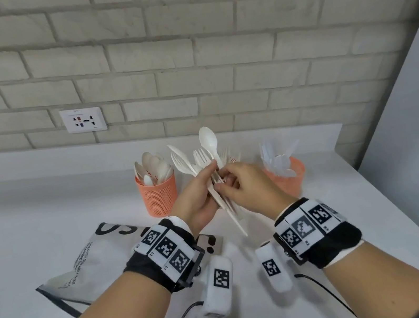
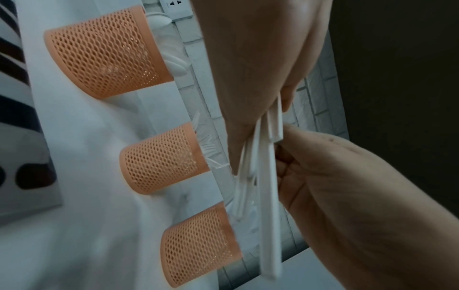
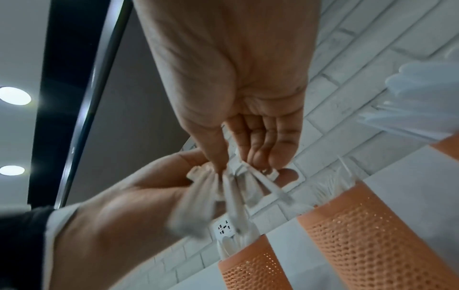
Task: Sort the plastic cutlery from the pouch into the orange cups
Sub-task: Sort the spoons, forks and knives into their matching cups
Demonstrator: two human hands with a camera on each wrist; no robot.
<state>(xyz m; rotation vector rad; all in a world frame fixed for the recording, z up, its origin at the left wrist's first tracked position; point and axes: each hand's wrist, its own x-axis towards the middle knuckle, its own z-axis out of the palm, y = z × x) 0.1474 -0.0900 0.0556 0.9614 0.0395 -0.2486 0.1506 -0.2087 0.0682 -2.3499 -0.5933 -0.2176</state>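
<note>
Above the counter's middle, a bundle of white plastic cutlery [image 1: 212, 175], forks and a spoon fanned upward, gripped in the curled left hand [image 1: 198, 199]. Pinched at the handles by the right hand [image 1: 246, 188], thumb against fingertips. Along the counter's [image 1: 45, 214] back edge, three orange mesh cups: spoon cup [image 1: 158, 195] left, fork cup [image 2: 164, 159] middle, knife cup [image 1: 287, 176] right. Near the front-left corner, the grey pouch [image 1: 93, 264], lying flat.
</note>
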